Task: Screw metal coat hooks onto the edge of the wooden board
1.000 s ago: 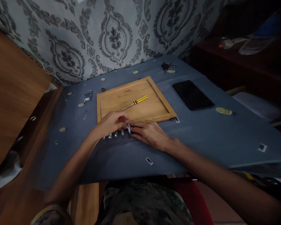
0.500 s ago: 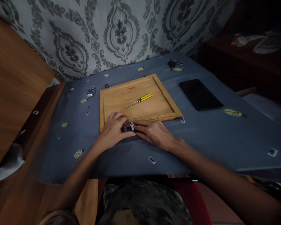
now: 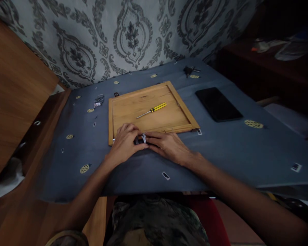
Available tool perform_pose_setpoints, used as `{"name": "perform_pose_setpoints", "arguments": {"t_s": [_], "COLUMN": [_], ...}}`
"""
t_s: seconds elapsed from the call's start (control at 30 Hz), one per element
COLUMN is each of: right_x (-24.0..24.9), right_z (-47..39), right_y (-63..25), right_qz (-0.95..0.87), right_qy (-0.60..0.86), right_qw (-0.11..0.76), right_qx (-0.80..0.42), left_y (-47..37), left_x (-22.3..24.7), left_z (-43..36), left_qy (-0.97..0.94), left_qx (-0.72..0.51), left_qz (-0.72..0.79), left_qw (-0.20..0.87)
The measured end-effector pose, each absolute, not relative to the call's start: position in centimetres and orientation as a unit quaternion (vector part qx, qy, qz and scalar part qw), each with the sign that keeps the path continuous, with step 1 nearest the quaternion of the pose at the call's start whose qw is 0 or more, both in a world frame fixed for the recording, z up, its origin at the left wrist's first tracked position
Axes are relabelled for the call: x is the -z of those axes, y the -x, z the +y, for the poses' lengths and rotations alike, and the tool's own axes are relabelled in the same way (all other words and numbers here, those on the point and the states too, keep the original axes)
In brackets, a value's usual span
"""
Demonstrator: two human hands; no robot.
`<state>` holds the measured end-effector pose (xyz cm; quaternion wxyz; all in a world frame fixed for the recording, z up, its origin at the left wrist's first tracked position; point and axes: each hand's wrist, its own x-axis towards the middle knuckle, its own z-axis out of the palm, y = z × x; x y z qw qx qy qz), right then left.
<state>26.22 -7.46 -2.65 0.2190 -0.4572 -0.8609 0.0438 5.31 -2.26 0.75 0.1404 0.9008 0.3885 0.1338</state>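
Observation:
A small silver and dark metal fitting (image 3: 143, 138) sits at the near edge of a framed wooden panel (image 3: 133, 96). From its left side, my left hand (image 3: 125, 141) grips it, thumb in front and curled fingers behind. My right hand (image 3: 170, 146) holds the other side with its fingers pointing left, thumb low. Both hands partly cover the fitting, so its exact kind cannot be made out. On the panel, beyond my hands, lies a screwdriver (image 3: 157, 107) with a yellow and black handle, its tip toward the lower left.
Metal pieces (image 3: 99, 101) lie left of the panel on the blue tablecloth (image 3: 226, 150). To the right rests a flat black device (image 3: 219, 104). A dark object (image 3: 188, 70) is near the back edge, before a patterned curtain (image 3: 133, 37). Wooden furniture (image 3: 17, 85) stands at left.
My left fingers have shifted slightly over the fitting, covering a little more of it. Both hands stay in nearly the same place; the panel and screwdriver have not moved.

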Motion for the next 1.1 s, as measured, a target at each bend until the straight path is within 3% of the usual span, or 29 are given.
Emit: {"name": "perform_pose_setpoints", "arguments": {"t_s": [0.8,1.1], "right_x": [2.6,2.5], "right_z": [-7.5,-7.5], "right_y": [-26.1,-25.9], "right_qz": [-0.858,-0.86], "right_qy": [0.461,0.466], "right_qw": [0.221,0.206], "right_qx": [-0.052,-0.025], "left_y": [-5.3,-7.0], "left_x": [-1.4,-1.8], "left_z": [-0.5,0.0], "left_qy": [-0.889,-0.906], "left_qx": [-0.149,-0.11], "left_qz": [0.403,0.392], "left_qw": [0.159,0.114]}}
